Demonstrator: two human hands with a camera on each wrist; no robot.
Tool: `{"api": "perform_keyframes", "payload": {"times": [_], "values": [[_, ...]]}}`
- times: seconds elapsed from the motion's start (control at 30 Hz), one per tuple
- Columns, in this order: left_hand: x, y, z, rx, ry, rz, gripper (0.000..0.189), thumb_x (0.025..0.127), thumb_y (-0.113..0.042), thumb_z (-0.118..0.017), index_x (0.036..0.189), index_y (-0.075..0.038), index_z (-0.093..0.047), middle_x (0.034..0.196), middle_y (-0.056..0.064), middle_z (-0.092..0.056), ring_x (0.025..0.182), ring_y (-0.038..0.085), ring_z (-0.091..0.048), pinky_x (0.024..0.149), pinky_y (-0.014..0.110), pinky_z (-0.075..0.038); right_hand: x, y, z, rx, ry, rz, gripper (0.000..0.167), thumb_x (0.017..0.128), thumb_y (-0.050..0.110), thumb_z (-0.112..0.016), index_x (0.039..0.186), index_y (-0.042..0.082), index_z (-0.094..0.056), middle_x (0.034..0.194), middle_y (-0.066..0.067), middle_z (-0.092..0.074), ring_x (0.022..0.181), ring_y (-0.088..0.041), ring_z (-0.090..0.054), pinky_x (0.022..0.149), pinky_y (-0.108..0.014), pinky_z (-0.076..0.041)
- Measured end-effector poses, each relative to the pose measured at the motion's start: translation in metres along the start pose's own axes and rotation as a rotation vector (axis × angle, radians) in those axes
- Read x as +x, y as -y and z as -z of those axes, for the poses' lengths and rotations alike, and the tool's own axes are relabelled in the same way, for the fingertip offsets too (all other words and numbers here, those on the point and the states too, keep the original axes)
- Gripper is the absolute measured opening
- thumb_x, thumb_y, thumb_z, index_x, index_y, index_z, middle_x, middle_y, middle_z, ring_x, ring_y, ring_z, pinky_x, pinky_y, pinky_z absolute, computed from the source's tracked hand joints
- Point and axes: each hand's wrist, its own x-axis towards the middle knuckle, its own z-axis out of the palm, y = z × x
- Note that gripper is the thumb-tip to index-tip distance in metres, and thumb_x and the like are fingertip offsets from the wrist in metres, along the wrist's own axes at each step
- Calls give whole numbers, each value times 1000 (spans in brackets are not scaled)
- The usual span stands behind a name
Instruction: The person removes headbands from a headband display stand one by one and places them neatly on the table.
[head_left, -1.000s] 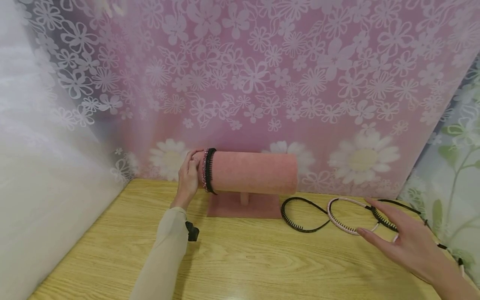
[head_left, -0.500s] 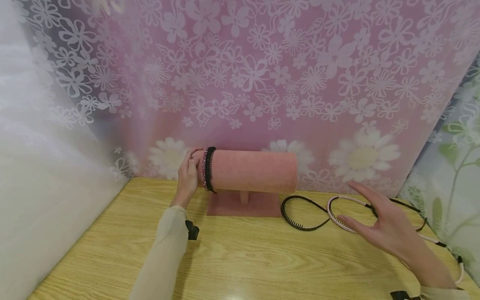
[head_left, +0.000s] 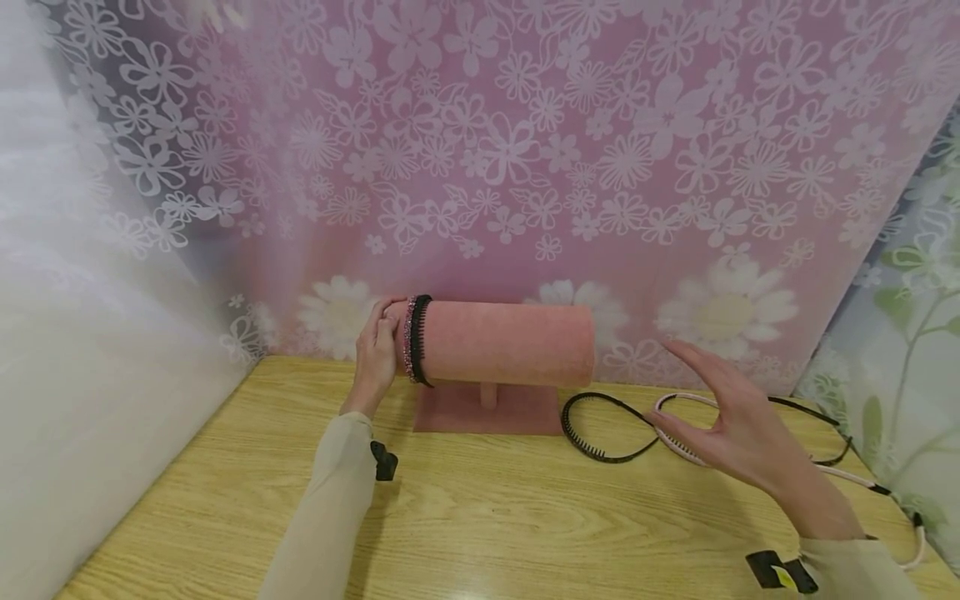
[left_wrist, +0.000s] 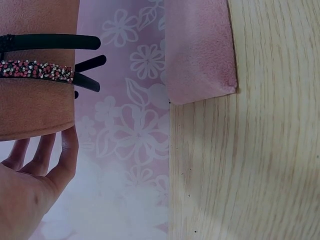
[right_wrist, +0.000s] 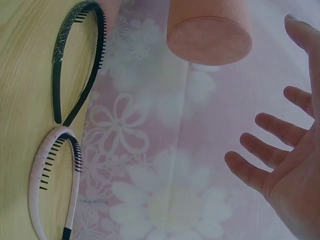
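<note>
My left hand (head_left: pixel 375 358) grips the left end of a pink, plush, roll-shaped headband stand (head_left: pixel 510 342); its fingers reach behind the roll in the left wrist view. Close to that hand, two headbands sit side by side round the roll: one covered in pink and silver beads (left_wrist: pixel 37 70), and a black toothed headband (head_left: pixel 421 342). My right hand (head_left: pixel 738 433) is held above the table, right of the stand, fingers spread and nothing in them. Below it lie a black toothed headband (right_wrist: pixel 62 40) with a glittery section and a pale pink toothed headband (right_wrist: pixel 36 170).
Further headbands lie at the table's right edge, including a black band (head_left: pixel 806 410) and a pale band (head_left: pixel 855 477), partly hidden by my right hand. A pink flowered curtain (head_left: pixel 510 150) hangs behind the wooden table (head_left: pixel 487 517). White cloth (head_left: pixel 90 350) flanks the left side.
My right hand has moved left and slightly up, from over the right-hand headbands toward the stand, still empty. The left hand and stand stay put.
</note>
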Motion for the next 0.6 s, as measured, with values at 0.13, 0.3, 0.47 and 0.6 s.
{"api": "perform_keyframes", "payload": {"times": [0.13,0.3,0.47,0.6], "values": [[0,1,0,1,-3,3,41,107,-36,-33,140,-30,-58,145,6,-59,127,31,-58,109,54,-44,8,3,-3,-11,0,15,97,75,22,-90,157,31,-40,158,-11,-47,139,-45,-47,100,-68,-41],[0,1,0,-4,0,4,42,107,-36,-33,141,-28,-57,146,7,-58,129,31,-57,111,54,-43,18,8,-9,-17,8,18,94,77,25,-89,157,30,-41,159,-13,-45,140,-46,-45,101,-70,-39],[0,1,0,-1,-5,8,41,107,-35,-33,139,-31,-58,146,6,-58,130,30,-57,112,53,-42,30,13,-17,-5,6,29,93,78,26,-88,157,31,-40,159,-14,-45,143,-45,-43,103,-71,-39],[0,1,0,-1,-8,7,41,106,-35,-33,139,-31,-58,146,6,-59,130,30,-57,113,53,-42,38,17,-22,-6,17,41,92,79,28,-88,158,30,-39,159,-13,-45,144,-44,-42,105,-71,-39]]}}
